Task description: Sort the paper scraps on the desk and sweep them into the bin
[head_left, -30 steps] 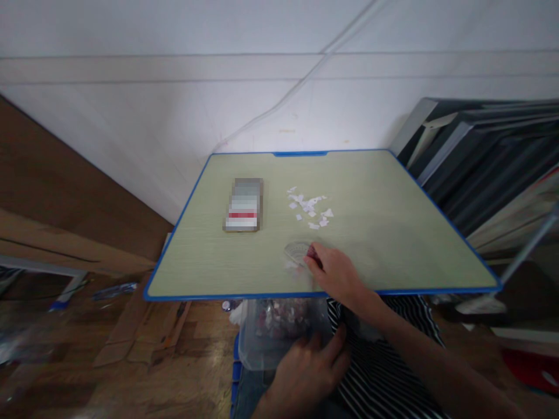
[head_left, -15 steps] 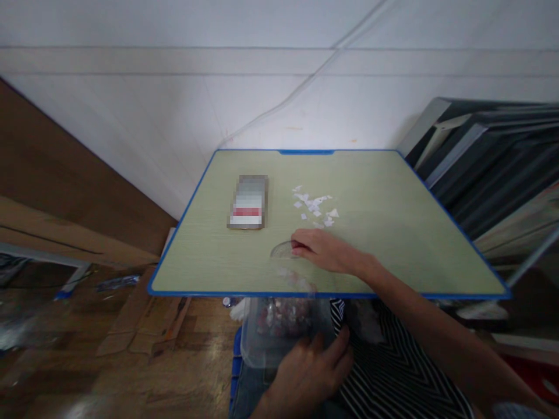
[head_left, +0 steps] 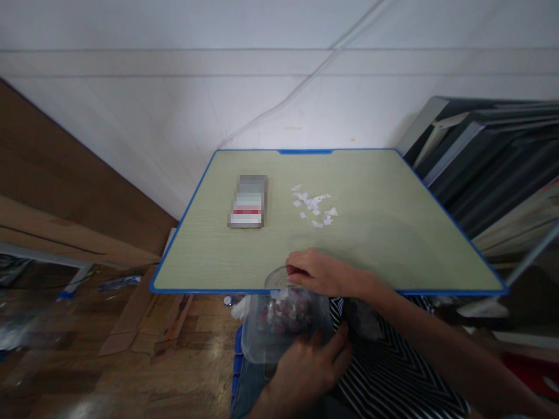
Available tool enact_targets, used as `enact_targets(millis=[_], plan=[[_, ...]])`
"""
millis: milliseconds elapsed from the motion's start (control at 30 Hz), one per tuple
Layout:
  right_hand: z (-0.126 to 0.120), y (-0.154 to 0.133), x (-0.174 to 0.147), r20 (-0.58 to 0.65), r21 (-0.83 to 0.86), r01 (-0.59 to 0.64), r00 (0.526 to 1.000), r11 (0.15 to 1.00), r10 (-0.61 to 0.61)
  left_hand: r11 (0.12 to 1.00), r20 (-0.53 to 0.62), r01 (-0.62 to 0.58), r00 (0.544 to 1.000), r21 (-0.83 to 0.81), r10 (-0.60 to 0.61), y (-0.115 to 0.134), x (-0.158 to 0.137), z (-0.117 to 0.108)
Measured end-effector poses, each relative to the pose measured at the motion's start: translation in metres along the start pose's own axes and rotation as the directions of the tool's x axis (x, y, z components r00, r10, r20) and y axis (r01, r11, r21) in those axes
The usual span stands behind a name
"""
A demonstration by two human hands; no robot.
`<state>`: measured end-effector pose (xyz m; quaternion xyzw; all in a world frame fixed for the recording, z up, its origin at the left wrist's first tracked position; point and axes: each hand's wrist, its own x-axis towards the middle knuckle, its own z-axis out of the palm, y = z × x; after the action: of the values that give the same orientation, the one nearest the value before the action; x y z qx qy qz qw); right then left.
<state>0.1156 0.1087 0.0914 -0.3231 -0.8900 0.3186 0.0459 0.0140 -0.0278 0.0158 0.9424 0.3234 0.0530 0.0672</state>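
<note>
My right hand (head_left: 321,272) is closed on a clear half-round protractor (head_left: 275,277), standing over the table (head_left: 384,233) at its front edge. Just beyond the protractor's straight side, white paper scraps (head_left: 279,294) show at the blue rim. Under that edge sits a clear plastic box (head_left: 257,348) with reddish and whitish bits inside, blurred. My left hand (head_left: 308,364) is curled against the near right side of the box, its fingers gripping there. A loose cluster of torn white paper pieces (head_left: 312,203) lies in the middle of the table, beyond my right hand.
On the table's left lies a pixelated flat box-like item (head_left: 247,201). Dark flat panels (head_left: 489,145) lean at the right. A white wall (head_left: 279,110) with a cable stands behind. Flattened cardboard (head_left: 140,331) is on the wooden floor at left.
My right hand and the protractor have moved toward me, to the table's front edge. Scraps have passed from the tabletop to the rim above the box. My left hand stays put.
</note>
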Motion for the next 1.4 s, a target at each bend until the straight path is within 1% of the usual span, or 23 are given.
enact_targets(millis=[100,200,267,367,467,533,633,800,1000,1100,1233,1300,1400], plan=[[0.002,-0.003,-0.002,-0.02,0.005,0.018,1.0,1.0,-0.018,1.0,0.013,0.007,1.0,0.007,-0.007,0.0,0.0,0.0],[-0.001,-0.004,-0.005,-0.055,-0.006,0.036,0.998,0.999,-0.036,1.0,0.053,-0.001,0.999,0.012,0.001,-0.001,0.001,-0.003],[-0.006,0.0,-0.009,-0.108,-0.017,-0.014,0.994,1.0,0.012,1.0,0.066,-0.01,0.998,0.005,0.01,-0.001,0.001,-0.005],[-0.014,0.015,-0.019,-0.194,-0.039,-0.134,0.973,0.99,0.124,1.0,0.072,-0.017,0.997,0.007,0.016,-0.001,0.002,-0.005],[-0.017,0.03,-0.029,-0.237,-0.062,-0.189,0.957,0.98,0.169,1.0,0.082,-0.017,0.996,0.018,0.015,0.0,0.002,-0.004],[-0.014,0.034,-0.033,-0.234,-0.05,-0.202,0.954,0.978,0.185,1.0,0.075,-0.022,0.997,0.013,0.021,0.0,0.002,-0.003],[-0.006,0.028,-0.036,-0.192,-0.03,-0.202,0.962,0.979,0.193,1.0,0.062,-0.022,0.998,0.011,0.021,0.001,0.001,-0.003],[0.002,0.011,-0.034,-0.134,-0.057,-0.141,0.982,0.988,0.133,1.0,0.092,-0.011,0.996,0.024,0.009,-0.001,0.001,-0.003],[0.0,0.011,-0.032,-0.101,-0.047,-0.12,0.988,0.992,0.115,1.0,0.079,-0.013,0.997,0.022,0.011,-0.002,0.002,-0.005],[0.003,0.005,-0.029,-0.075,-0.059,-0.126,0.99,0.99,0.122,0.999,0.072,-0.011,0.997,0.032,0.008,-0.002,0.003,-0.004],[0.007,-0.006,-0.025,-0.043,-0.072,-0.055,0.998,0.996,0.052,0.999,0.042,0.002,0.999,0.036,-0.003,-0.003,0.003,0.0],[0.004,-0.007,-0.026,-0.056,-0.07,-0.058,0.997,0.996,0.054,0.999,0.042,0.014,0.999,0.037,-0.016,-0.002,0.003,0.001],[-0.006,0.002,-0.031,-0.121,-0.067,-0.126,0.986,0.99,0.117,0.999,0.059,0.011,0.998,0.033,-0.013,-0.002,0.003,0.0]])
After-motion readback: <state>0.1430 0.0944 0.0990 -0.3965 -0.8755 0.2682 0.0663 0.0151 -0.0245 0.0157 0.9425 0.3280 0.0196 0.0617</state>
